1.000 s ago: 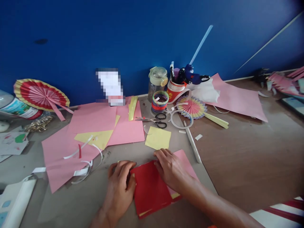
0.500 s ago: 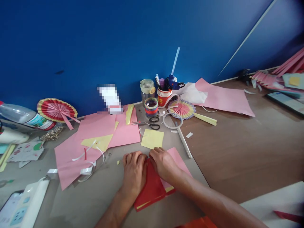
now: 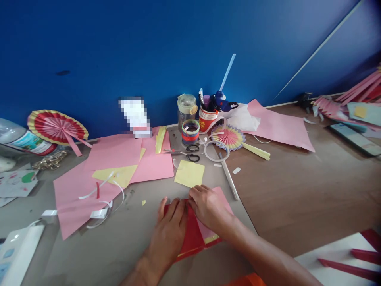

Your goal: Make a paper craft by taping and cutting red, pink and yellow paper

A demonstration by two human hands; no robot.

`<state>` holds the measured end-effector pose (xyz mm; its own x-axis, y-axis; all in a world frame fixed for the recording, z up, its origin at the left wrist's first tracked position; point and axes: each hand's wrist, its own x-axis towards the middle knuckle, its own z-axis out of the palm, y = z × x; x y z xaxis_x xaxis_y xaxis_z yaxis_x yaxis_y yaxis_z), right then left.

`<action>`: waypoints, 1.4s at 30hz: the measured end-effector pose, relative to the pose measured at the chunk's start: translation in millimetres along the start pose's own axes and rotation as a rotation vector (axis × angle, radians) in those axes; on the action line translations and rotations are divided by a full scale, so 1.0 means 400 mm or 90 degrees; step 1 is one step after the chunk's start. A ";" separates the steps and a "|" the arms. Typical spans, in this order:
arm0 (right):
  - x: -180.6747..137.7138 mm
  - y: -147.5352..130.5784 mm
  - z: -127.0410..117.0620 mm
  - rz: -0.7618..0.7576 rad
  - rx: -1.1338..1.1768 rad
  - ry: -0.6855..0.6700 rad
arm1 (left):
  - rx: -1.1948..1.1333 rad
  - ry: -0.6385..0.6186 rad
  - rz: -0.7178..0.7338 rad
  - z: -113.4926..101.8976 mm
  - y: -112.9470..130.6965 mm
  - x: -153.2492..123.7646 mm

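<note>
A red paper sheet lies on the grey table in front of me, stacked over a pink sheet and a yellow one. My left hand lies flat on the red sheet with fingers stretched out and pressed down. My right hand rests beside it on the sheet's far edge, fingers curled and pinching the paper there. The two hands touch at the fingertips. A loose yellow square lies just beyond them.
Pink and yellow sheets with white strips spread at left. Scissors, a tape ring, a roll stack, a jar and a cup of tools stand by the blue wall. Paper fans lean there too.
My left hand slid right across the red sheet to meet my right hand at its far edge, and its fingers flattened. The view shifted slightly.
</note>
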<state>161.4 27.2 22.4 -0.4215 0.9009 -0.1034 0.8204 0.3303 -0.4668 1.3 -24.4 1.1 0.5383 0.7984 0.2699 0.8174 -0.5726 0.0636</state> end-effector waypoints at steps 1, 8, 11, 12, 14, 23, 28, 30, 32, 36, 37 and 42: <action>0.000 0.005 -0.003 -0.003 0.013 -0.005 | 0.011 0.000 0.005 0.002 -0.001 0.002; 0.007 0.027 -0.010 -0.010 0.079 -0.028 | 0.043 0.013 0.008 0.008 -0.002 0.001; 0.007 0.026 -0.005 -0.002 0.074 -0.018 | 0.017 0.030 0.016 0.009 -0.003 -0.003; 0.006 0.026 -0.003 -0.001 0.075 -0.017 | 0.009 0.033 0.019 0.009 -0.003 -0.004; 0.006 0.026 0.000 0.001 0.078 -0.016 | 0.000 0.035 0.025 0.008 -0.004 -0.004; 0.001 0.027 0.016 0.039 0.053 0.016 | 0.015 0.059 0.013 0.011 0.001 -0.003; -0.003 0.022 0.014 0.046 0.036 0.025 | 0.000 0.047 0.003 0.017 0.002 -0.008; -0.001 0.022 0.013 0.045 0.040 0.025 | -0.006 0.036 0.001 0.017 0.002 -0.007; 0.000 0.023 0.013 0.046 0.049 0.023 | -0.009 0.032 0.001 0.017 0.001 -0.006; 0.003 0.024 0.012 0.053 0.060 0.017 | -0.024 0.041 0.009 0.018 -0.003 -0.008; 0.003 0.025 0.012 0.055 0.060 0.016 | -0.029 0.042 0.016 0.018 -0.004 -0.010; 0.004 0.025 0.012 0.060 0.044 0.008 | -0.043 0.048 0.045 0.021 -0.009 -0.016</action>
<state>167.1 30.5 13.2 -0.3384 0.9306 -0.1392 0.8274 0.2239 -0.5150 -3.5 -25.9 -8.9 0.5749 0.7411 0.3467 0.7610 -0.6400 0.1062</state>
